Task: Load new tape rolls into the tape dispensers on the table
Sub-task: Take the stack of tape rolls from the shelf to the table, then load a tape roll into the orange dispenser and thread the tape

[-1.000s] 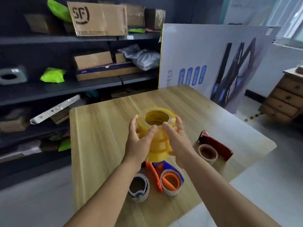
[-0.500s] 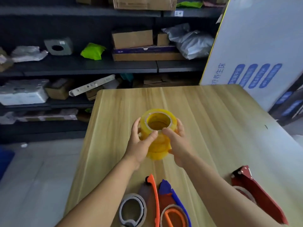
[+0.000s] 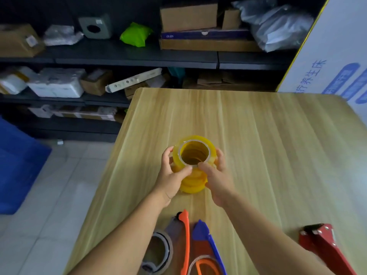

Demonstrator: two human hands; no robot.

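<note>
A stack of yellowish clear tape rolls stands upright on the wooden table. My left hand grips its left side and my right hand its right side, thumbs near the top roll's rim. Near the front edge lie a grey dispenser, an orange-and-blue dispenser and a red dispenser, each partly cut off by the frame or hidden by my forearms.
Dark shelves with cardboard boxes, bags and packages stand behind the table. A white printed board leans at the back right. A blue bin sits on the tiled floor to the left.
The view tilted down and shifted, and the tape stack with both hands now sits farther from the dispensers toward the table's middle. Both hands keep their grip on the stack.
</note>
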